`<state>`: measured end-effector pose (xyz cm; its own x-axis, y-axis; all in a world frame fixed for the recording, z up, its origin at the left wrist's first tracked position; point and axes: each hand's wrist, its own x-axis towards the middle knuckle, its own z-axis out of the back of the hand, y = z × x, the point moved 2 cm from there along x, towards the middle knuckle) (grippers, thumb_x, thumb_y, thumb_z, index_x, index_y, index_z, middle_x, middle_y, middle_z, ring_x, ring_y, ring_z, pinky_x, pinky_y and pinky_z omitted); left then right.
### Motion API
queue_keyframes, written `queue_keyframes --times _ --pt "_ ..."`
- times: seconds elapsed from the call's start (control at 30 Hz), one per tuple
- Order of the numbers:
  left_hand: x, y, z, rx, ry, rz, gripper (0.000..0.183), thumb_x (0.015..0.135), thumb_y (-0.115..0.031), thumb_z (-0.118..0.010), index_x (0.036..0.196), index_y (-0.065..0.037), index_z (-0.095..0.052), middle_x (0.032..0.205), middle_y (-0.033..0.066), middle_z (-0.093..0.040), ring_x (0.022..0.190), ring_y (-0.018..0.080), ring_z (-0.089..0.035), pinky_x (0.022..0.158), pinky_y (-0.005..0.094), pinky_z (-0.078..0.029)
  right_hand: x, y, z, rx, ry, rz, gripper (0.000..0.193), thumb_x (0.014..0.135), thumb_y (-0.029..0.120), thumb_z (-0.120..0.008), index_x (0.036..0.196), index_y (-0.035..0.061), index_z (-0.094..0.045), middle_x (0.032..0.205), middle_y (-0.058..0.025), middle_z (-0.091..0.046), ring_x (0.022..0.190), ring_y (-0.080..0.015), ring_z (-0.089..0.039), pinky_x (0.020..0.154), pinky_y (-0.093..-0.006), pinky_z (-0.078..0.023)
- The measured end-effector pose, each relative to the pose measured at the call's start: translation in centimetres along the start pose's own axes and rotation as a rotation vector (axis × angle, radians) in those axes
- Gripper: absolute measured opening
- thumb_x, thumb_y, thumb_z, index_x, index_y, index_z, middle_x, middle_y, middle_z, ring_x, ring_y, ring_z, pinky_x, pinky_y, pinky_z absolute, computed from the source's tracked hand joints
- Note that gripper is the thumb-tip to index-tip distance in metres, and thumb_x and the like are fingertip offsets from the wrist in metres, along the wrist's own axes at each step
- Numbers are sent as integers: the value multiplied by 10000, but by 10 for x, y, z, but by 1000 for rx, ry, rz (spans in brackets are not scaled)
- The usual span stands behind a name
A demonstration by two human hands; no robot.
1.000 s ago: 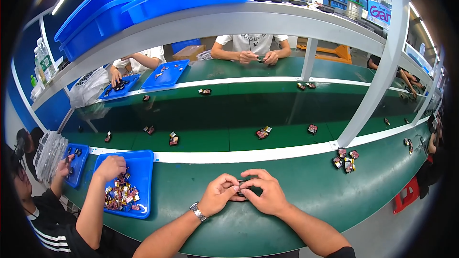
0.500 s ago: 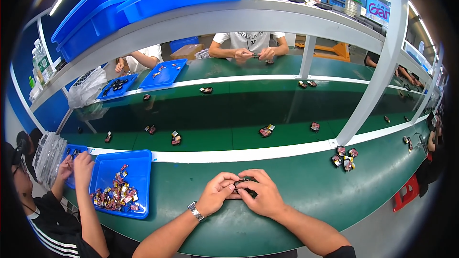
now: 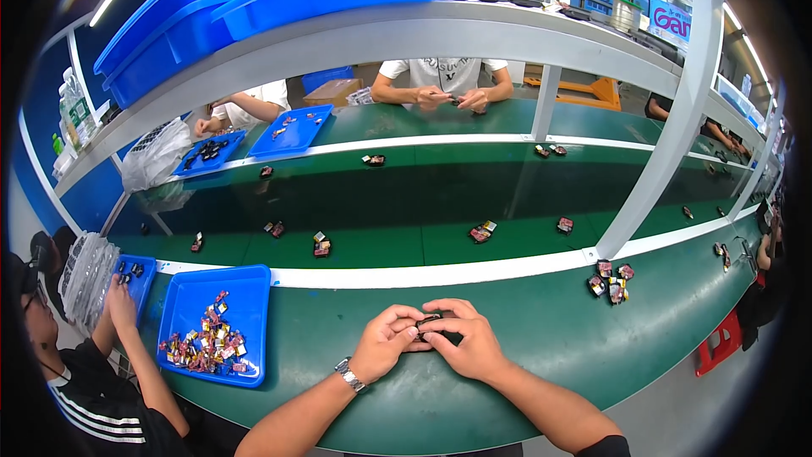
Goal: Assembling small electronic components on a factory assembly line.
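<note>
Over the green tabletop in front of me, my left hand point(image 3: 387, 341) and my right hand point(image 3: 463, 340) come together around a small black plastic casing point(image 3: 429, 319). Fingers of both hands wrap it and cover most of it, so what lies inside cannot be seen. The thumbs and fingertips of both hands press on it. To the right of my hands, several black casings with red and yellow-white parts point(image 3: 617, 291) sit in a cluster on the table.
A blue tray point(image 3: 264, 313) with a heap of small red and yellow parts stands left of my hands. Beyond a white rail point(image 3: 381, 276), a green conveyor belt point(image 3: 397, 237) carries scattered casings. A grey shelf post point(image 3: 660, 127) rises at right. Co-workers sit left and opposite.
The casings on the belt have shifted slightly right. The co-worker at left has lowered their hands to a small blue tray. My hands stay in place with slight finger movement.
</note>
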<state>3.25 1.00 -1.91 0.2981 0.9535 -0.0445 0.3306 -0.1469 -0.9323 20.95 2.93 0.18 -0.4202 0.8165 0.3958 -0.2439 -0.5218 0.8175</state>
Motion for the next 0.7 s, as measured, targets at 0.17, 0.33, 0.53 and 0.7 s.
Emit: queue_keyframes --times 0.17,0.33,0.53,0.7 --pt "0 2 3 19 -39 -68 198 986 3 -461 1183 3 -469 1229 189 -580 1120 236 -609 942 375 -555 4 16 -5 -92 -59 77 237 766 22 -722 995 84 -732 1221 -100 -619 1163 -302 -553 952 -385 -492" --pt "3 4 9 -54 26 -143 175 986 -24 -492 1160 -25 -469 1268 196 -571 1131 246 -612 927 380 -558 3 33 3 -236 -95 214 260 751 40 -739 1007 85 -722 1226 -100 -610 1156 -318 -550 959 -400 -479" --pt "1 8 11 -65 30 -119 190 985 -56 -516 1168 -44 -465 1297 201 -559 1139 249 -609 924 384 -557 1 25 -1 -268 -125 237 235 735 33 -737 965 71 -710 1229 -99 -594 1154 -319 -547 934 -403 -494" --pt "2 2 3 -103 31 -69 278 975 -54 -537 1243 -18 -475 1291 195 -564 1147 256 -607 944 396 -551 1 21 0 -188 -138 181 216 741 32 -731 953 70 -721 1208 -98 -618 1164 -318 -543 951 -407 -482"
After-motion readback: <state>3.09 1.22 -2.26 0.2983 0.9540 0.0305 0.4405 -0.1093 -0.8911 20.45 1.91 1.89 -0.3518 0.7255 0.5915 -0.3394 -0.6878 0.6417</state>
